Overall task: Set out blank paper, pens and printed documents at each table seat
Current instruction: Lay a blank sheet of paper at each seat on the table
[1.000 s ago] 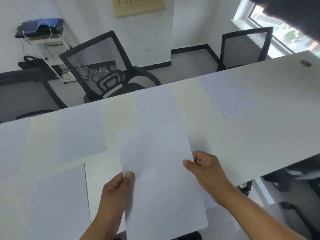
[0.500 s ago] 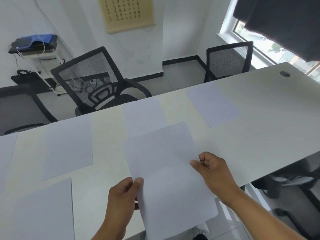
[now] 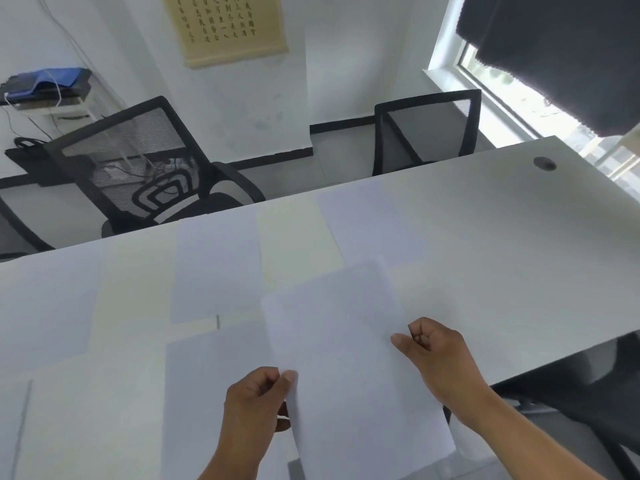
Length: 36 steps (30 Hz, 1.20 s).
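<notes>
I hold a blank white sheet (image 3: pixel 349 358) over the near edge of the long white table (image 3: pixel 502 244). My left hand (image 3: pixel 256 400) pinches its lower left edge between thumb and fingers. My right hand (image 3: pixel 436 355) pinches its right edge, fingers curled. The sheet is turned a little clockwise. Several more blank sheets lie flat on the table: one at the far right seat (image 3: pixel 367 223), one in the middle (image 3: pixel 216 265), one near me on the left (image 3: pixel 214 393), and others further left (image 3: pixel 45 299).
Two black mesh office chairs stand behind the table's far edge, one at the left (image 3: pixel 138 168), one at the right (image 3: pixel 426 129). A cable hole (image 3: pixel 544 163) is in the table's right end. Another dark chair (image 3: pixel 595 393) sits below the near right edge.
My view has swung to the right along the table. The held sheet has moved right with both hands and turned a little clockwise. The grip of both hands is the same.
</notes>
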Tool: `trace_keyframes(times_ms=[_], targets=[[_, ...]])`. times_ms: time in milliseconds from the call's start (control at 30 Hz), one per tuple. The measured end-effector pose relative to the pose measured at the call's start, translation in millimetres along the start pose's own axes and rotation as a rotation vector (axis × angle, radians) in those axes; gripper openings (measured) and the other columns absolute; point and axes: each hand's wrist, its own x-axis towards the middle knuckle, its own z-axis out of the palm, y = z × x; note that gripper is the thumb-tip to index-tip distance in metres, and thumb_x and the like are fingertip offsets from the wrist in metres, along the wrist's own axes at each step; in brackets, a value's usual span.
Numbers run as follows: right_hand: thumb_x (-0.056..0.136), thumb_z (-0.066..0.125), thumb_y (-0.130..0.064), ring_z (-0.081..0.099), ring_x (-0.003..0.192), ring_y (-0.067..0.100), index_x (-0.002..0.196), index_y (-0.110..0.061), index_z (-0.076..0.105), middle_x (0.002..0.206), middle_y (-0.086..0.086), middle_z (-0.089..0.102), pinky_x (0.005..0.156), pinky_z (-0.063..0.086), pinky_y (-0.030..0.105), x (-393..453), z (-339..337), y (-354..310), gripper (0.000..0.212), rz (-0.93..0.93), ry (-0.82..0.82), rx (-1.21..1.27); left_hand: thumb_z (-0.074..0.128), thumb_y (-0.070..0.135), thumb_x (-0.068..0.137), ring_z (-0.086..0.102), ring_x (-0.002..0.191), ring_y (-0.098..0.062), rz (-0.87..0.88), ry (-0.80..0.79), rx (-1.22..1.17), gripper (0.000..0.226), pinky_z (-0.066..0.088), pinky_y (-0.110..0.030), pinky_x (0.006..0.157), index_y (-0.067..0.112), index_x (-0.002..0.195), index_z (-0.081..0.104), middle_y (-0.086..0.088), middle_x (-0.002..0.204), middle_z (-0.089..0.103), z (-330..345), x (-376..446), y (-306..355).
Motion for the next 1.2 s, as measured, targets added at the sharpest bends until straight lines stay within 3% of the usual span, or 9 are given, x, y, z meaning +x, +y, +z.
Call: trace_keyframes(times_ms=[267,433,700,833,967,1100,1200], targets=[[0.099,0.076,-0.035,0.027,0.054,0.011,0.073,-0.017,0.043,0.058,-0.011,0.035,0.051,0.028,0.027,50,-93,71,0.046,0.093,0.023,-0.106,0.068,0.015,0.106,0.070,0.063,-0.026,-0.059,-0.055,0.067,0.024,0.059,-0.034,0.061,0.002,0.089,0.079,-0.020,0.088,0.079,122,10,-8],[0.100,0.073,-0.040,0.034,0.056,0.013,0.084,-0.003,0.051,0.061,-0.006,0.041,0.054,0.033,0.031,72,-117,102,0.046,0.141,0.036,-0.196,0.068,0.020,0.107,0.076,0.066,-0.022,-0.083,-0.065,0.195,0.026,0.057,-0.027,0.059,0.006,0.088,0.079,-0.007,0.080,0.081,164,25,-13],[0.102,0.070,-0.036,0.036,0.061,0.017,0.079,-0.008,0.048,0.066,0.000,0.044,0.055,0.034,0.032,105,-123,126,0.042,0.148,0.035,-0.308,0.070,0.033,0.103,0.077,0.067,-0.019,-0.017,-0.026,0.404,0.028,0.068,-0.048,0.075,0.018,0.081,0.076,0.003,0.071,0.079,195,51,-17],[0.103,0.067,-0.040,0.040,0.060,0.019,0.079,-0.011,0.049,0.065,0.000,0.048,0.056,0.037,0.033,118,-122,135,0.042,0.138,0.045,-0.407,0.068,0.043,0.102,0.076,0.066,-0.016,0.014,0.007,0.538,0.033,0.067,-0.045,0.076,0.023,0.076,0.073,0.009,0.066,0.077,203,61,-14],[0.101,0.066,-0.044,0.047,0.087,0.022,0.071,-0.015,0.048,0.077,-0.004,0.053,0.066,0.046,0.040,124,-119,149,0.045,0.061,0.118,-0.588,0.065,0.045,0.103,0.076,0.065,-0.012,0.026,0.019,0.690,0.036,0.065,-0.039,0.075,0.021,0.077,0.073,0.010,0.065,0.077,209,66,-13],[0.099,0.065,-0.048,0.043,0.097,0.029,0.069,-0.024,0.045,0.087,-0.004,0.049,0.083,0.032,0.033,135,-116,162,0.043,0.009,0.139,-0.705,0.065,0.050,0.100,0.075,0.062,-0.015,0.001,0.044,0.773,0.044,0.061,-0.032,0.067,0.014,0.075,0.072,0.004,0.063,0.076,216,76,-8],[0.096,0.077,-0.041,0.042,0.103,0.031,0.087,-0.018,0.057,0.103,0.001,0.051,0.088,0.031,0.035,141,-114,158,0.032,0.018,0.221,-0.685,0.069,0.051,0.097,0.074,0.055,-0.009,-0.044,0.056,0.718,0.042,0.057,-0.028,0.065,0.013,0.079,0.072,0.006,0.062,0.076,216,79,-3]])
